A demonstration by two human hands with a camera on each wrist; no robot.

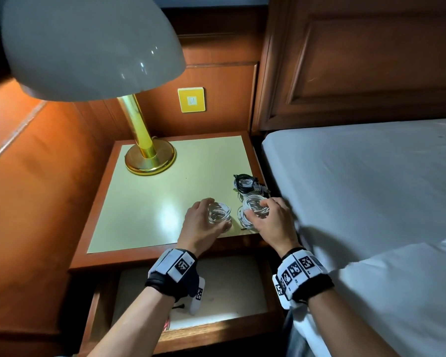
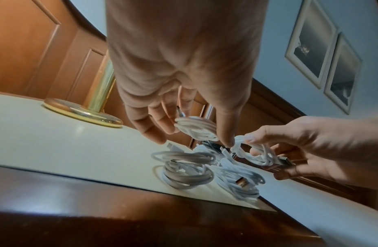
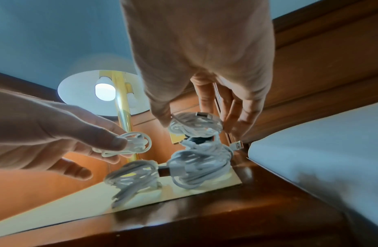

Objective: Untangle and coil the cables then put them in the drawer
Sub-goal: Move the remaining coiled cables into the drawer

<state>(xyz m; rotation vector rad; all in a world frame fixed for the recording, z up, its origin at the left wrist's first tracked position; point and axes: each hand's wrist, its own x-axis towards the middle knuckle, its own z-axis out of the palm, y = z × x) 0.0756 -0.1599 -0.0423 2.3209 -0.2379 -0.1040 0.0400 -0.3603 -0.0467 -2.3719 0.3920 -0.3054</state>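
Observation:
On the nightstand's cream top (image 1: pixel 150 202), near its front right corner, both hands work over coiled cables. My left hand (image 1: pixel 211 215) pinches a small white coil (image 2: pixel 196 128) between thumb and fingers, lifted just above another white coil (image 2: pixel 184 170) lying on the top. My right hand (image 1: pixel 255 210) grips a second white coil (image 3: pixel 196 125) above a bigger white bundle (image 3: pixel 200 165). A black coiled cable (image 1: pixel 245 182) with a USB plug lies behind them near the right edge. The drawer (image 1: pixel 229 287) below stands pulled out, partly hidden by my wrists.
A brass lamp base (image 1: pixel 150 157) stands at the back left of the top, its large shade (image 1: pixel 88 45) overhanging. The bed's white mattress (image 1: pixel 371 189) runs close along the right side. Wood panelling (image 1: pixel 36 189) closes in the left and back.

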